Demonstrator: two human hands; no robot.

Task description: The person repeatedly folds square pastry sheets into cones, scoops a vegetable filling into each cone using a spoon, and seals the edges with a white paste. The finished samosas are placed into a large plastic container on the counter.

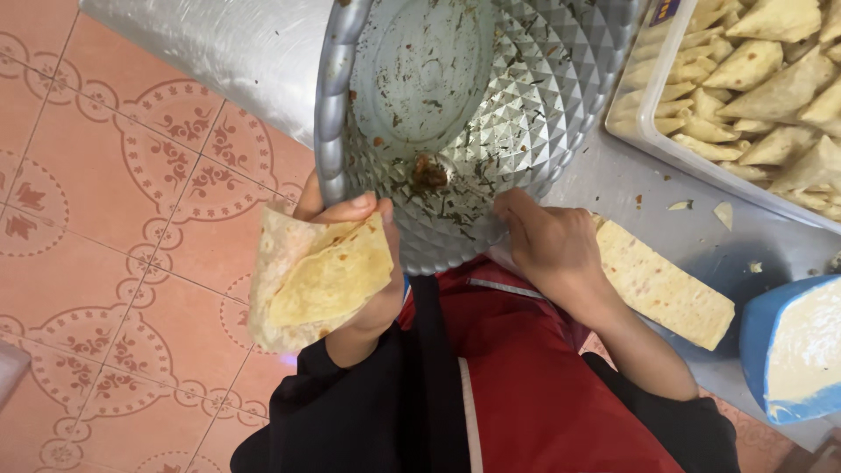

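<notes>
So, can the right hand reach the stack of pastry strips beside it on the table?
Probably yes. The right hand grips the rim of the metal bowl, and the stack of pastry strips lies just beside its wrist with nothing between them. It would first need to release the bowl.

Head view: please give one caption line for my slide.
Left hand holds a folded pastry cone; right hand grips the near-empty metal basin.

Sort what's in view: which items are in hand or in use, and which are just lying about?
In use:
- left hand holding a folded pastry sheet as a cone
- right hand at the rim of the tilted silver basin, with filling scraps inside

Lying about:
- stack of pastry strips
- clear tub of folded triangles
- blue bowl of white paste
</notes>
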